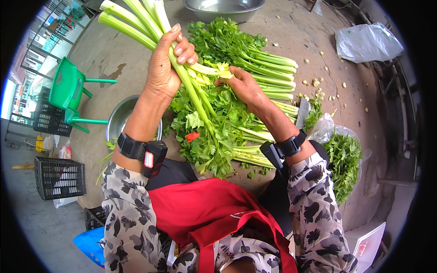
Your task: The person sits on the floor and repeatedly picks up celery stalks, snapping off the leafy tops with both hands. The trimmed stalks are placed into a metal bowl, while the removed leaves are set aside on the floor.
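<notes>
My left hand [167, 61] grips several celery stalks [191, 85], raised over the pile with their thick pale ends at the upper left. One small inner stalk with pale yellow leaves [223, 71] sticks out sideways from that bunch. At its leafy tip are the fingers of my right hand [244, 87], pinched together on it. Below both hands, heaped celery [218, 126] covers the ground, leaves to the left and cut stalk ends to the right. A red scrap [192, 137] lies among these leaves.
A knife blade [303, 112] shows beside the heap, near scattered celery trimmings [315, 82]. Metal basins stand ahead [225, 15] and at left [117, 117]. Leaves fill a plastic bag [343, 160] at right. Leftward are a green chair [65, 83] and a black crate [60, 177].
</notes>
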The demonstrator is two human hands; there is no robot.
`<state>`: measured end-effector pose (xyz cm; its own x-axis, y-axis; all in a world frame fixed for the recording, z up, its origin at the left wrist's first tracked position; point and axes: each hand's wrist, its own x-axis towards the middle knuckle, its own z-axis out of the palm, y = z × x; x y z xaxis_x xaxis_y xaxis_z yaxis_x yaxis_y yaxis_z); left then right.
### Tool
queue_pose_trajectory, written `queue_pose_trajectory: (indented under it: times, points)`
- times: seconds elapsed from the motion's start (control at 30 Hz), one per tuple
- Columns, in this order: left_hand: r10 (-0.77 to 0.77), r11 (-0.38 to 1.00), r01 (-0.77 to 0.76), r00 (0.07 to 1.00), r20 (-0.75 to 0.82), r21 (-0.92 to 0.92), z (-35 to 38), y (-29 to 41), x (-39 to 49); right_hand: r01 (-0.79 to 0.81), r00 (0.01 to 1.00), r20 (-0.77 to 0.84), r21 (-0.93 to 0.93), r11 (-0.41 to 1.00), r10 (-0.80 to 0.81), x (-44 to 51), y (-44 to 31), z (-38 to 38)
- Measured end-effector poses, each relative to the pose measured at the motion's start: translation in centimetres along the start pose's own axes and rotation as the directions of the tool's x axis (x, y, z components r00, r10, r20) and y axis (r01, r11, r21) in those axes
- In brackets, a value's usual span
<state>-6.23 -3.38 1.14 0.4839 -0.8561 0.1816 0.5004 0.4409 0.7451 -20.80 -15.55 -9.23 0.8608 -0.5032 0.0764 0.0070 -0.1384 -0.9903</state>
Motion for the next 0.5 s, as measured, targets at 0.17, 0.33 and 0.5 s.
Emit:
queue_pose_trajectory:
  times: [0.17, 0.33, 0.5]
  points:
    - [0.036, 0.996, -0.037, 0.999, -0.009, -0.077, -0.7, 0.8, 0.2, 0.03, 0.981, -0.071, -0.862, 0.506, -0.179, -0.3, 1.6, -0.9]
    - [0.07, 0.966, -0.066, 0.998, 0.007, -0.25, -1.8, 2.2, -0.1, 0.064, 0.98, 0.196, -0.092, 0.994, -0.045, -1.0, 0.9, -0.3]
    - [0.044, 0.964, -0.042, 0.999, 0.003, -0.262, -2.4, 1.9, 0.0, 0.178, 0.849, 0.501, 0.033, 0.983, -0.171, -2.3, -1.9, 0.1]
